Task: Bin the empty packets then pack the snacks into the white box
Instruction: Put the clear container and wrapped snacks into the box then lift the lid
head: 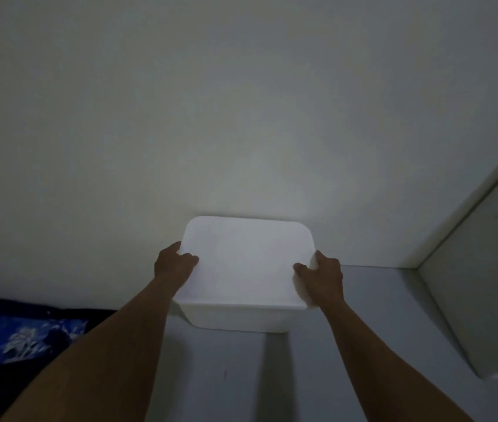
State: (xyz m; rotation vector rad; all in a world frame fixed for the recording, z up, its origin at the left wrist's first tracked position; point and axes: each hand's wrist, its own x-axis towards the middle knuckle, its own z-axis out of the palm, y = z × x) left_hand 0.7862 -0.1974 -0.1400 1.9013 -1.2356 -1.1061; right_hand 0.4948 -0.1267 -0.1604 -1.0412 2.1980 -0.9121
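The white box [243, 315] stands on a pale grey surface, pushed back against the white wall, with its white lid [246, 257] on top. My left hand [173, 263] grips the lid's left edge, thumb on top. On the lid's right edge my right hand [322, 275] holds the same way. The lid hides the box's inside. No snacks or empty packets are in view.
A white wall [241, 102] fills the upper view. The grey surface [378, 300] runs to a white side panel [470, 300] at the right. A blue patterned cloth [22, 336] on dark fabric lies at the lower left.
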